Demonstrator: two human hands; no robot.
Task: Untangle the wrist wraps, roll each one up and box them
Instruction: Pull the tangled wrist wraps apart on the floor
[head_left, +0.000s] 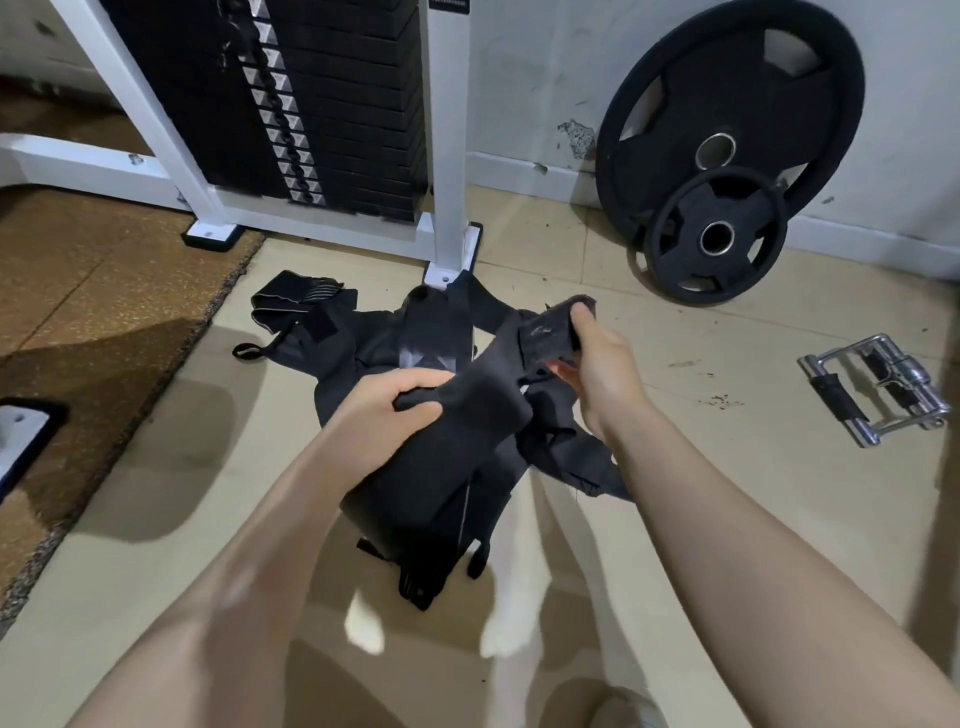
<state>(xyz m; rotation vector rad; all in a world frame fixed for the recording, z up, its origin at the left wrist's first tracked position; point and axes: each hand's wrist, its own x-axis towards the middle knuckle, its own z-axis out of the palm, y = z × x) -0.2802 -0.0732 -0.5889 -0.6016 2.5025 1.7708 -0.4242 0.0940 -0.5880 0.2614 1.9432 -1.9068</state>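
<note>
Black fabric: tangled wrist wraps (415, 332) heaped on the floor (182, 467) in front of the weight machine (311, 104), w/ part of the pile lifted up between both hands.
Left hand (387, 402): fingers curled round a bunched fold of the held wrap (457, 441); thumb on top, grip tight.
Right hand (592, 358): pinches the velcro end (550, 330) of the same wrap, thumb over the top edge, fingers underneath; end is raised higher than the left-hand side.
Held wrap: stretches diagonally btwn the hands, rest hangs down toward the floor, a thumb loop (478, 561) dangling at the bottom.
Loose wrap (306, 301): lies flat to the left of the pile, grey stripes visible, small loop (249, 352) sticking out on the floor.
Box: can't tell which item it is, if any.
Mat (104, 291): brown speckled, left of the tiled floor, under the machine's foot.
Weight plates (727, 156): large one leaning on the wall, small one (717, 236) propped against it, well apart from the wraps.
Metal handle (878, 389): chrome, on the floor at far right.
</note>
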